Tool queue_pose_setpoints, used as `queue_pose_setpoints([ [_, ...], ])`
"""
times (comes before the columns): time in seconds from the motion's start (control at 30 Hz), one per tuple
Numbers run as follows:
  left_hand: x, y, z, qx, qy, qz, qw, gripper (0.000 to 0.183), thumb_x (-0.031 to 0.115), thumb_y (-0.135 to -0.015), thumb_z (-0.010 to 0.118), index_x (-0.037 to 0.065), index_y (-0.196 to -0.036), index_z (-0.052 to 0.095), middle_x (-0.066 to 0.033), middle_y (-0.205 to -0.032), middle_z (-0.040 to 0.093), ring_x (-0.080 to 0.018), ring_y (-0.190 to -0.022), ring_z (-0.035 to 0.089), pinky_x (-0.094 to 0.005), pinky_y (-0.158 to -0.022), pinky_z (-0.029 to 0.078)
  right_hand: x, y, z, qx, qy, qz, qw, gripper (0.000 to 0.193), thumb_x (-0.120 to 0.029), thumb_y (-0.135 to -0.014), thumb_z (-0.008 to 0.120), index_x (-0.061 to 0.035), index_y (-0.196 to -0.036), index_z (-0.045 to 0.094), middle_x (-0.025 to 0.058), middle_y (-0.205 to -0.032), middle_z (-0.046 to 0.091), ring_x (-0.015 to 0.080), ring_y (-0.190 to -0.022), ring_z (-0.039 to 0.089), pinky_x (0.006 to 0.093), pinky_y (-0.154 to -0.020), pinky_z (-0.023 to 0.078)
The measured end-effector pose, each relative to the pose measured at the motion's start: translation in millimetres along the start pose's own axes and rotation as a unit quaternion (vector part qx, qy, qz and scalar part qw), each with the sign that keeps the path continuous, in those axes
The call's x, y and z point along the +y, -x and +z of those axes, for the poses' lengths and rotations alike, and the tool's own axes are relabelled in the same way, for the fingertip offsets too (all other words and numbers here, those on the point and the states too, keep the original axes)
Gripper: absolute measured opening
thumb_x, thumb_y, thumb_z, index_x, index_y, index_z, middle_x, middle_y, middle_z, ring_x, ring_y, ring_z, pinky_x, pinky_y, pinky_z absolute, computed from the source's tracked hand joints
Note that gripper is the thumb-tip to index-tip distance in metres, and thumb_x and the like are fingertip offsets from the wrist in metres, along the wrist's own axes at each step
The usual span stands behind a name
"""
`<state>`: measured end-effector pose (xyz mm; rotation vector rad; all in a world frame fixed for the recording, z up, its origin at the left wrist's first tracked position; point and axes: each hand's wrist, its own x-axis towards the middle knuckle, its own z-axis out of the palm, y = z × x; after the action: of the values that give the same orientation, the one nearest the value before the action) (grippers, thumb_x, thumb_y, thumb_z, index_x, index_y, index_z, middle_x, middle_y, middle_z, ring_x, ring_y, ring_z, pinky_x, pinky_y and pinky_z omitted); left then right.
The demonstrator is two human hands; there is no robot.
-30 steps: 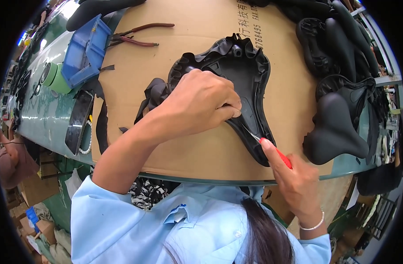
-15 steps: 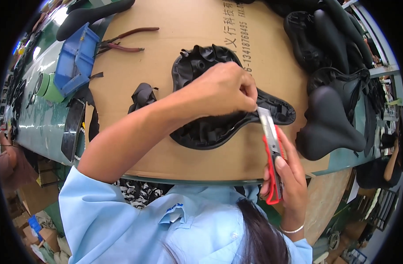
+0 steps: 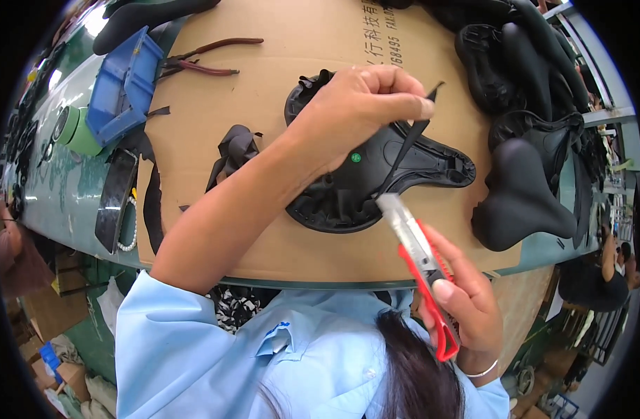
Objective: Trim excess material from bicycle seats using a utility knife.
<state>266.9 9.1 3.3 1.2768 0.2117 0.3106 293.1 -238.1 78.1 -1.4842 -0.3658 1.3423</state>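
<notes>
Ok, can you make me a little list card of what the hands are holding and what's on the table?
Left grip: bare hand pinching a thin black strip
Right grip: bare hand holding a red box cutter, blade end near the strip's lower end
Middle: black bike seat, underside up, on brown cardboard
Left side: pliers with dark red handles, blue bin, green container
Right side: more black seats

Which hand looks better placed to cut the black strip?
Probably the right hand: it holds the red knife, tip near the lower end of the black strip; the left hand pinches it higher up.
</notes>
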Motion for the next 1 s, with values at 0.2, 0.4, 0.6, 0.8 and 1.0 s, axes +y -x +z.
queue_pose_setpoints([
  [0.2,17.6,-1.0,-41.2,-0.014,-0.434,0.188,0.881,0.018,0.016,-0.076,0.072,0.001,-0.081,0.063,-0.0106,-0.110,0.062,-0.0261,-0.106,0.058,-0.0356,-0.091,0.043,44.2,-48.7,10.5,0.162,-0.032,-0.168,0.972,0.038,-0.021,-0.096,0.056,-0.0002,-0.125,0.042,0.0061,-0.092,0.059,0.0146,-0.081,0.063,0.0270,-0.063,0.054],
  [0.4,29.3,88.7,3.5,0.153,-0.632,0.128,0.749,0.011,0.009,-0.081,0.067,0.001,-0.086,0.061,-0.0156,-0.116,0.060,-0.0249,-0.105,0.059,-0.0341,-0.089,0.045,7.4,-120.7,-26.7,0.148,0.214,-0.277,0.925,0.028,-0.018,-0.087,0.067,-0.0024,-0.106,0.054,0.0013,-0.084,0.054,0.0075,-0.076,0.049,0.0241,-0.065,0.044],
  [0.6,24.8,82.6,40.9,0.176,-0.461,0.044,0.869,0.016,0.016,-0.093,0.059,0.001,-0.096,0.063,-0.0099,-0.070,0.060,-0.0209,-0.055,0.057,-0.0309,-0.054,0.045,-18.9,-147.3,-23.2,0.005,0.207,-0.270,0.940,0.028,-0.018,-0.081,0.072,-0.0002,-0.098,0.060,0.0005,-0.076,0.052,0.0079,-0.066,0.046,0.0239,-0.060,0.039],
  [0.8,-2.6,85.8,38.6,0.158,-0.508,0.010,0.847,0.025,0.028,-0.084,0.068,0.004,-0.079,0.068,-0.0046,-0.063,0.053,-0.0200,-0.067,0.046,-0.0346,-0.065,0.036,-0.3,-76.6,-24.1,0.151,0.323,-0.304,0.883,0.038,-0.009,-0.088,0.061,-0.0039,-0.126,0.055,0.0066,-0.073,0.057,0.0164,-0.059,0.053,0.0296,-0.057,0.044],
  [1.0,-12.7,90.4,40.9,0.200,-0.421,0.052,0.883,0.012,0.016,-0.080,0.067,0.004,-0.081,0.069,-0.0017,-0.065,0.051,-0.0165,-0.069,0.043,-0.0316,-0.069,0.031,-9.0,-38.1,-34.1,0.085,0.587,-0.345,0.727,0.061,-0.002,-0.079,0.066,-0.0134,-0.137,0.053,0.0066,-0.065,0.052,0.0202,-0.048,0.050,0.0306,-0.046,0.042],
])
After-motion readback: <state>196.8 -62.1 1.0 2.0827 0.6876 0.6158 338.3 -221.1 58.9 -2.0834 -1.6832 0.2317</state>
